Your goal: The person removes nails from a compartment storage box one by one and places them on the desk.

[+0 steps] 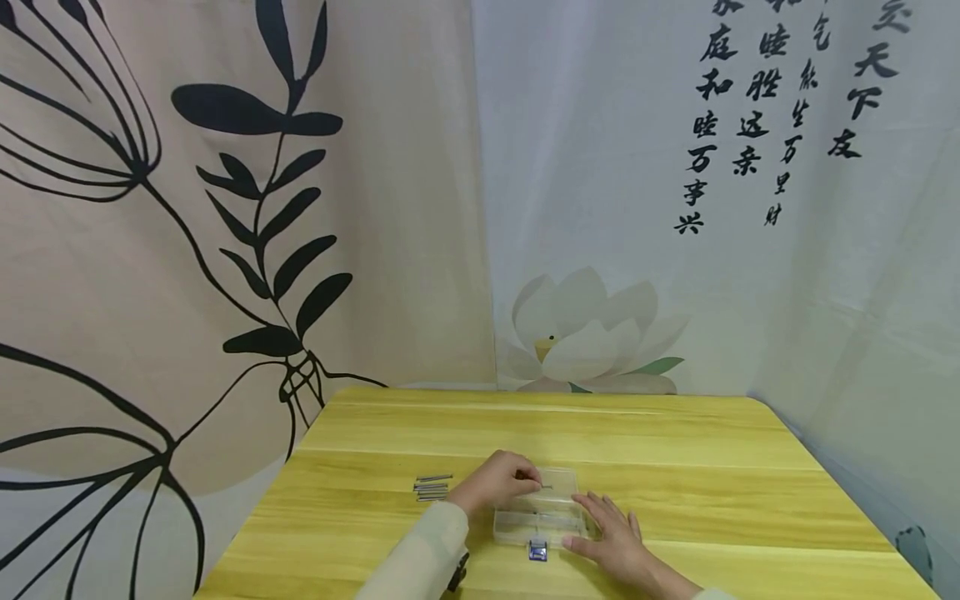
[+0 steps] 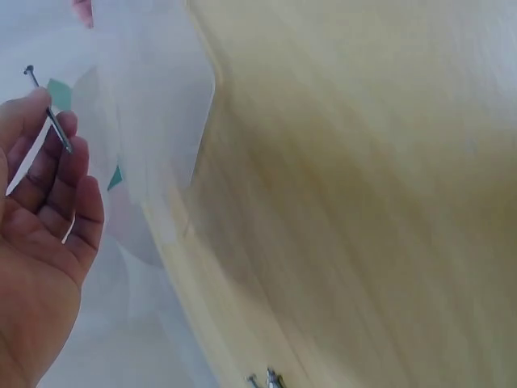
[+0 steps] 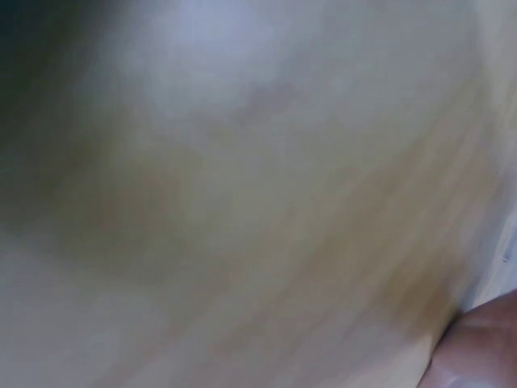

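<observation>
My left hand (image 1: 498, 482) is over the raised lid (image 1: 561, 479) of a clear plastic box (image 1: 517, 528). Between its thumb and fingers it pinches a thin metal nail (image 2: 50, 113), whose flat head and point both show in the left wrist view. My right hand (image 1: 617, 540) touches the box's right side, fingers spread and fairly straight. Only a blurred fingertip (image 3: 478, 347) of it shows in the right wrist view. At the front of the box sits a small blue latch (image 1: 537, 551). Whatever lies inside the box is too small to tell.
Several more nails (image 1: 432, 488) lie in a loose row on the wooden table (image 1: 675, 467), left of the box. Behind the table hangs a printed curtain (image 1: 420, 250). A dark object (image 1: 457, 573) shows at the left wrist.
</observation>
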Available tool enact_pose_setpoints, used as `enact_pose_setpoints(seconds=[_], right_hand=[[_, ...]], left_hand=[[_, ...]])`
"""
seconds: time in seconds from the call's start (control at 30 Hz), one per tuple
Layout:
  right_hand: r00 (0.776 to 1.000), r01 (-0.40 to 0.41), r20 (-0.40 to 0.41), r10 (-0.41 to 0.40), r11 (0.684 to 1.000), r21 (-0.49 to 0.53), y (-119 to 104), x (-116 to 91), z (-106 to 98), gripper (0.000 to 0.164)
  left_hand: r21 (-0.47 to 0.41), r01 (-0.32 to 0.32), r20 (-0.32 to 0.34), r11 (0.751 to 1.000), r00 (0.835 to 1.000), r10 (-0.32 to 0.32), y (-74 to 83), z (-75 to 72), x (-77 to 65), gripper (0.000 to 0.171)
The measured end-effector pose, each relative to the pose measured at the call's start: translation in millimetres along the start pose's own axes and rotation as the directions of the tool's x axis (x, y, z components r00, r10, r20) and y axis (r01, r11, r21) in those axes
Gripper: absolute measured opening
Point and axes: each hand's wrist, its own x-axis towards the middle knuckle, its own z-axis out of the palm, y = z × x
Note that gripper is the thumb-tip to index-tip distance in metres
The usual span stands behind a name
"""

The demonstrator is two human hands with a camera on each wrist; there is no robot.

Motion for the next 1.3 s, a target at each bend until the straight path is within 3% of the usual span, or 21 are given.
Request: enact_pose_setpoints(seconds=[0.4, 0.83, 1.07, 1.3], right_hand=[[1.000, 0.009, -0.014, -0.009, 1.000, 0.000, 1, 0, 1, 0.074], [1.000, 0.017, -0.017, -0.017, 1.000, 0.005, 2, 0, 1, 0.075], [0.998, 0.049, -0.046, -0.048, 0.999, 0.015, 4, 0, 3, 0.075], [0.997, 0.053, -0.051, -0.051, 0.998, 0.027, 4, 0, 1, 0.074]], left_hand=[[-0.005, 0.042, -0.043, 0.999, 0.998, -0.042, -15.6, -29.4, -16.1, 0.013], [-0.038, 0.053, -0.079, 0.998, 0.995, -0.056, -53.9, -59.7, -55.3, 0.016], [-0.018, 0.066, -0.102, 0.998, 0.993, -0.067, -67.6, -68.9, -71.7, 0.016], [-0.061, 0.068, -0.095, 0.996, 0.993, -0.074, -81.1, -69.1, -84.5, 0.012]])
